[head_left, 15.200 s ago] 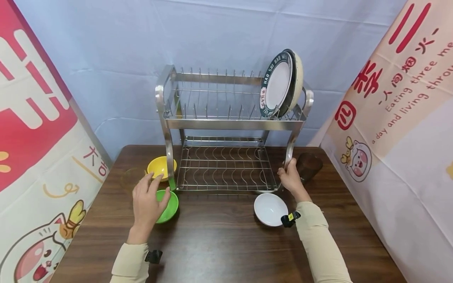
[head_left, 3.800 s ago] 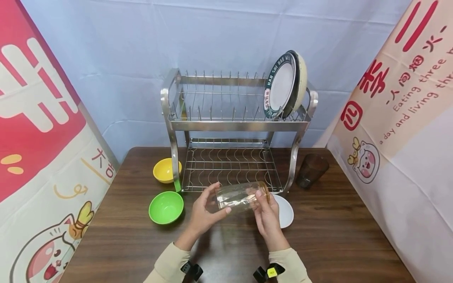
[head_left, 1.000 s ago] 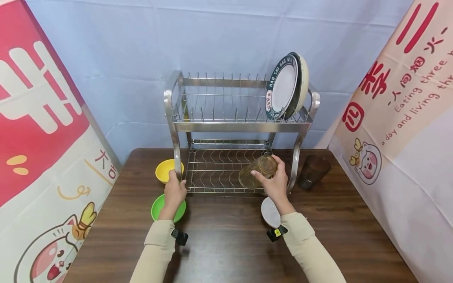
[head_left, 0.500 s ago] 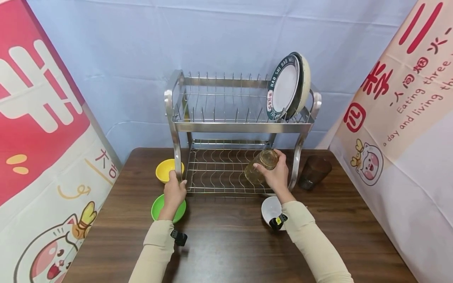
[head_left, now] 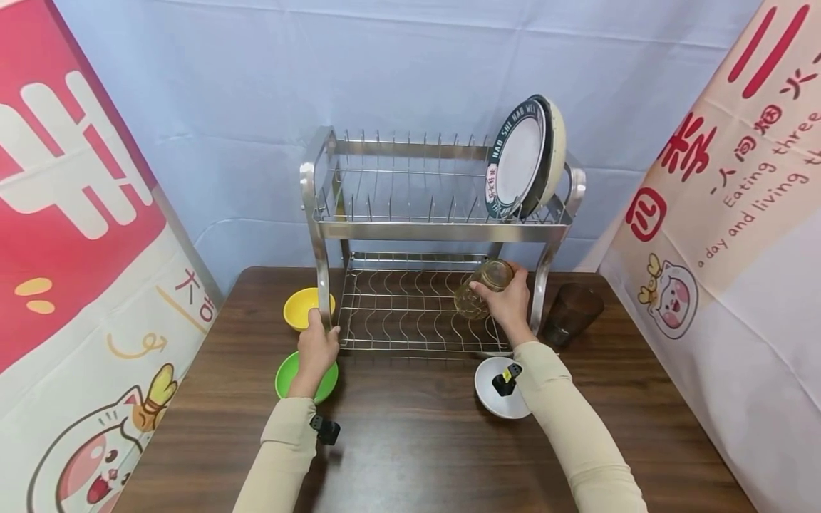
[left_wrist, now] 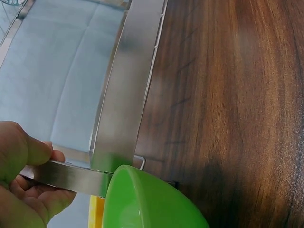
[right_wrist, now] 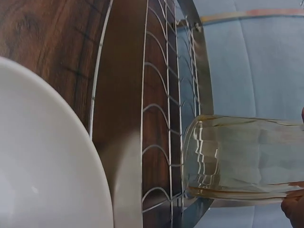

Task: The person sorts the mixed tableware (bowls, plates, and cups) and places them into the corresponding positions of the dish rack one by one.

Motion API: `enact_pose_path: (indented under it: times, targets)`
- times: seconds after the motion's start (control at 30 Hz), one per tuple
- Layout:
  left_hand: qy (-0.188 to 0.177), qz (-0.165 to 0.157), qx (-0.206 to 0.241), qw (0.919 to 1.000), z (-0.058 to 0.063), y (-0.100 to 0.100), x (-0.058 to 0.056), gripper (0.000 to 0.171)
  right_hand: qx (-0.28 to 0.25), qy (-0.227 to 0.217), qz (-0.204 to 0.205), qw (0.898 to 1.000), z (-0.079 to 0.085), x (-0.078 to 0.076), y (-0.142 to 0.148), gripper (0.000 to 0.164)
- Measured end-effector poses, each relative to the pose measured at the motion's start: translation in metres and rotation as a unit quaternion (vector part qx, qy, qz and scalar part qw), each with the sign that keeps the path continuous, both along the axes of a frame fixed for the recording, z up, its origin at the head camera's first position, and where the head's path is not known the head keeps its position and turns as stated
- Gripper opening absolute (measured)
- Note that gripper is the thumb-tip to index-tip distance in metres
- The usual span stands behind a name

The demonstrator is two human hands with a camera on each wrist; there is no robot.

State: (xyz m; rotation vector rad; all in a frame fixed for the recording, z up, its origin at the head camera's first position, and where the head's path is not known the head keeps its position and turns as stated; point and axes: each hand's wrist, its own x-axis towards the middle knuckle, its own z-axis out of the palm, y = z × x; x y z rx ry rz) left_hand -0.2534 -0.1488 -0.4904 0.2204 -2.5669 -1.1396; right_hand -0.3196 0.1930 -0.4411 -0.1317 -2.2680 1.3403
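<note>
My right hand [head_left: 511,306] grips an amber-tinted clear drinking glass [head_left: 471,296], tilted over the right side of the lower shelf of a metal dish rack [head_left: 442,231]. In the right wrist view one end of the glass [right_wrist: 237,156] is right at the wavy shelf wires [right_wrist: 167,114]; only fingertips show at its other end. My left hand [head_left: 316,349] holds the rack's left front leg [head_left: 322,278]. The left wrist view shows thumb and fingers on either side of that metal leg [left_wrist: 66,178], close to the green bowl [left_wrist: 156,199].
A plate with a dark green lettered rim [head_left: 516,157] and a cream bowl [head_left: 555,157] stand upright on the top tier's right. Yellow [head_left: 300,310] and green [head_left: 286,374] bowls sit left, a white bowl [head_left: 494,406] front right. A dark brown cup [head_left: 573,313] stands right of the rack.
My right hand, first on the rack's right leg, later held the glass with both hands before me. Lately it has carried the glass rightward over the lower shelf; the left hand keeps its hold.
</note>
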Motion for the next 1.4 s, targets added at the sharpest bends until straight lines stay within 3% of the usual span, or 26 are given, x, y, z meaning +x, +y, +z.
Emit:
enact_pose_path:
  times: [0.4, 0.77, 1.1, 1.4]
  targets:
    - [-0.02, -0.011, 0.0, 0.9997, 0.0, 0.001, -0.001, 0.032, 0.018, -0.016, 0.007, 1.0, -0.003, -0.023, 0.009, 0.081]
    - [-0.008, -0.008, -0.004, 0.9999, 0.005, -0.002, -0.002, 0.032, 0.028, -0.011, 0.012, 0.999, -0.003, -0.044, 0.008, 0.081]
    - [-0.022, -0.004, -0.002, 0.9998, -0.002, -0.002, -0.003, 0.033, 0.032, -0.044, 0.011, 0.998, -0.007, -0.057, 0.01, 0.083]
    - [-0.009, -0.012, 0.0, 0.9999, -0.003, -0.002, -0.001, 0.032, 0.027, -0.033, 0.006, 0.999, -0.007, -0.064, 0.014, 0.08]
